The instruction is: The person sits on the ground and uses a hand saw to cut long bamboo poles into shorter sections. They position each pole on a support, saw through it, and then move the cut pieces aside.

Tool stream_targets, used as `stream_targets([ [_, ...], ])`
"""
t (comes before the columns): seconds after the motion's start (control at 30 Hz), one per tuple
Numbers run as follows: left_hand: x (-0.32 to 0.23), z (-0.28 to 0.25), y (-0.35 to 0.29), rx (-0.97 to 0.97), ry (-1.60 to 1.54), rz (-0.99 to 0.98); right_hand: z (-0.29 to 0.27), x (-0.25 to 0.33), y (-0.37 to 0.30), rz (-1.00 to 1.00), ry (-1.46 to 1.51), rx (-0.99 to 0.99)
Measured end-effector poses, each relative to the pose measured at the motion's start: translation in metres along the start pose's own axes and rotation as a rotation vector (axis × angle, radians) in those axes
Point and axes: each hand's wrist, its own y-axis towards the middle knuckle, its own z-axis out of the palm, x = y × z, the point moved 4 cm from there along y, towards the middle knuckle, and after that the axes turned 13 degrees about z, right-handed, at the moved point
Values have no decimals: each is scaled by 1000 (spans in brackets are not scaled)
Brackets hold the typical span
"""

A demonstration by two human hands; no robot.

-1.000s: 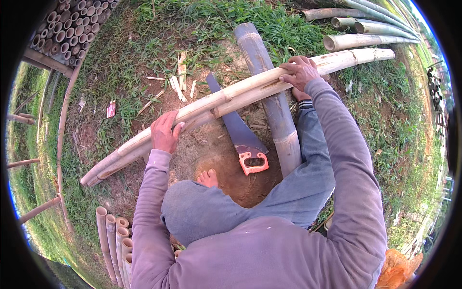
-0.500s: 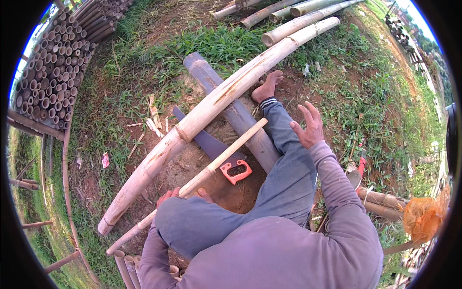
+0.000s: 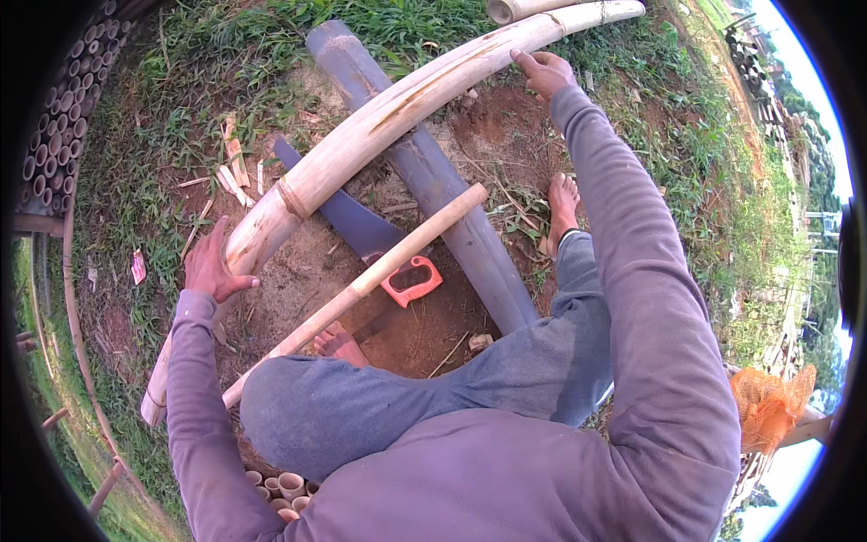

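Note:
A thick pale bamboo pole [image 3: 361, 134] lies slantwise across a grey bamboo log [image 3: 433, 176]. At the pole's lower left part, my left hand [image 3: 213, 269] spreads its fingers and thumb about it, apparently touching. My right hand [image 3: 545, 74] reaches to the pole's near edge farther up, the thumb tip against it and the fingers loosely bent, not wrapped round. A thinner bamboo stick [image 3: 370, 278] rests across the grey log and runs down beside my bent left knee. Beneath the pole lies a handsaw [image 3: 357, 221] with an orange handle, its blade partly hidden.
Cut bamboo tubes [image 3: 287, 488] stand by my left hip. A stack of bamboo [image 3: 59, 149] rises at the far left. Split bamboo scraps [image 3: 235, 172] lie in the grass. An orange mesh bag [image 3: 769, 411] is at the right. My bare feet rest on the ground.
My left hand has left the thin stick by my knee and come to the thick pole. My right hand has moved up and away to the pole. My right leg has shifted.

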Motion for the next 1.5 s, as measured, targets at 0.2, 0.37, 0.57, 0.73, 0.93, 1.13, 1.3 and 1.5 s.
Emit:
stream_targets([
  [0.2,14,11,5,25,-223,81,123,3,59,429,1189,41],
  [0.37,-7,-59,-26,-181,-80,22,114,29,58,440,1347,153],
  [0.57,-26,-202,-88,-249,176,94,-6,96,3,448,1664,467],
  [0.73,-166,-338,-55,-139,-70,131,-146,84,-34,555,1641,414],
  [0.93,-367,-417,85,-50,-289,146,-351,67,-90,602,1650,239],
  [1.13,-604,-465,225,39,-682,104,-525,19,-95,562,1747,39],
  [1.3,-796,-489,307,121,-1087,-37,-678,-23,-66,578,1874,-96],
  [1.5,-944,-524,363,172,-1397,-147,-827,-30,-43,371,2011,-270],
])
